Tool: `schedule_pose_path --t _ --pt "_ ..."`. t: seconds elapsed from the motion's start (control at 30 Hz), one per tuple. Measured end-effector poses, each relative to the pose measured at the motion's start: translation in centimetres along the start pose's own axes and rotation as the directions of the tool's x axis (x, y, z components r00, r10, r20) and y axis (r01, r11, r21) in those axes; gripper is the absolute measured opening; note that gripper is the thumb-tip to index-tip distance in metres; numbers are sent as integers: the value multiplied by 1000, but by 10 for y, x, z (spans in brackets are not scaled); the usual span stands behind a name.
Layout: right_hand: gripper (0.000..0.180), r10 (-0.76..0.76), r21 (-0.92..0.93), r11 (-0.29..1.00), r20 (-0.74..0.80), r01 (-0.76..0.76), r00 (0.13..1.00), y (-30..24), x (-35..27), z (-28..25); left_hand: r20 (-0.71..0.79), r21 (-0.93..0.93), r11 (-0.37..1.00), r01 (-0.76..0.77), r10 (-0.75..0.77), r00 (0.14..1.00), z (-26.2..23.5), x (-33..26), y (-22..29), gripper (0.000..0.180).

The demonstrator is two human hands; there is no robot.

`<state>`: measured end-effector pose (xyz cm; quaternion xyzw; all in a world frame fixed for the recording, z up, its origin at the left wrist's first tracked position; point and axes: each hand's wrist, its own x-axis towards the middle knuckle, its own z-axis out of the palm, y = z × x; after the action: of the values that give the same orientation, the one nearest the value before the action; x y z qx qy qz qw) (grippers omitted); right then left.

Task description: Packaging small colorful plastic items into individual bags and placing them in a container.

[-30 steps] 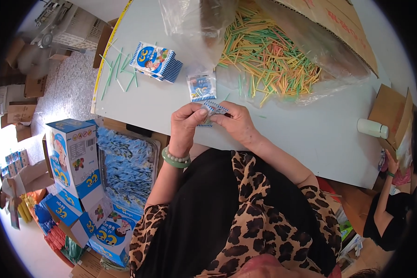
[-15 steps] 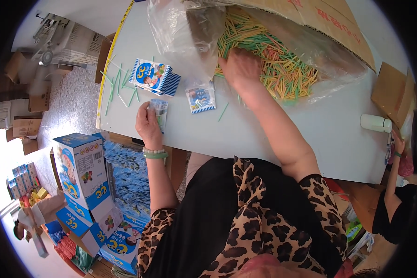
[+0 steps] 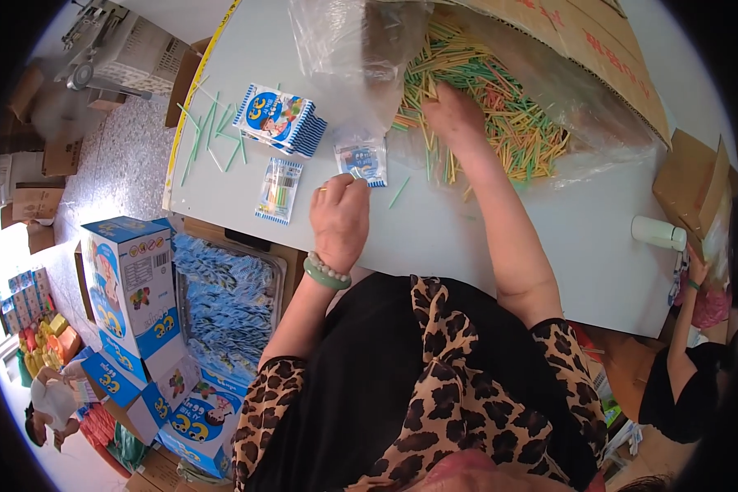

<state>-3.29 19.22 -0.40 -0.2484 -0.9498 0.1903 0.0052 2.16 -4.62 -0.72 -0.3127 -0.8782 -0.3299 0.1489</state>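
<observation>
My right hand reaches into a heap of thin straw-like sticks in yellow, green and pink, inside a plastic-lined carton. Its fingers are closed on some of them, and a few stick out below the hand. My left hand, with a bead bracelet and a green bangle, is closed at the lower left corner of a small printed plastic packet; its fingertips are partly hidden. Left of that hand lies a clear-fronted packet with coloured sticks inside. Behind it is a stack of blue-and-white packets.
Loose green sticks lie at the table's left. The carton's flap leans over the heap. A white bottle stands at the right, near another person's arm. Below the table's left edge are a bin of blue packets and printed boxes.
My left hand has let go of the clear-fronted packet, which now lies on the table, and moved right to the other packet. My right hand stays in the heap, its fingers now gathering sticks.
</observation>
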Motion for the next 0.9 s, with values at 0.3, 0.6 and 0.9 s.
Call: schedule_pose_path --t 0.3,0.6,0.9 --pt "23 -363 -243 904 -7 351 932 -26 -35 31 152 50 999 18 -25 988 13 9 12 9" --pt "17 -145 -105 980 212 170 966 -40 -25 7 185 70 997 25 -38 982 14 6 4 9" --pt "21 -126 791 612 132 -28 983 28 -54 -9 166 10 999 34 -35 986 13 11 12 11"
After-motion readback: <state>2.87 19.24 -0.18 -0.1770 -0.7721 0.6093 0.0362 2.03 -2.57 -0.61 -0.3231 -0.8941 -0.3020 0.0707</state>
